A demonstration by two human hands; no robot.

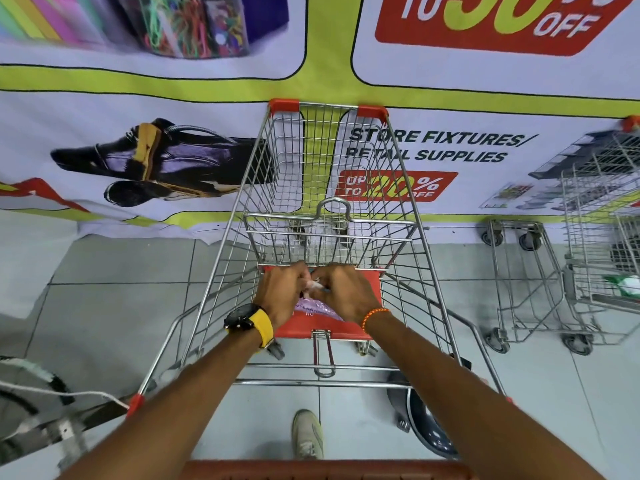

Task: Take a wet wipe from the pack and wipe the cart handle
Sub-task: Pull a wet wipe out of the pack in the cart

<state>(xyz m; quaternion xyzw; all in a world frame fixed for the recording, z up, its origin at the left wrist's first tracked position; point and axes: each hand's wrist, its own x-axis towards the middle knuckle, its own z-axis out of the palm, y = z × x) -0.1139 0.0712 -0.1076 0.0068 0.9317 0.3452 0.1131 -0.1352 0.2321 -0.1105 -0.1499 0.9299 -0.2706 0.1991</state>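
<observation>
On the large printed banner hung behind the shopping cart, "STORE FIXTURES/ RETAIL SUPPLIES" is printed in black slanted capitals. Below it, "UP TO 20% OFF" is set on a red panel. At the banner's top right, a larger red panel is cut off by the frame; "TO", large yellow digits that look like "50", and "OFF" are legible. Print on the purple wipe pack is too small to be read.

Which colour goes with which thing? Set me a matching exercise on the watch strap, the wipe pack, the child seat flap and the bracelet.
Things:
1. watch strap
2. wipe pack
3. child seat flap
4. bracelet

Colours:
A. red
B. orange
C. yellow
D. pale purple

Pairs: 1-C, 2-D, 3-A, 4-B
</observation>
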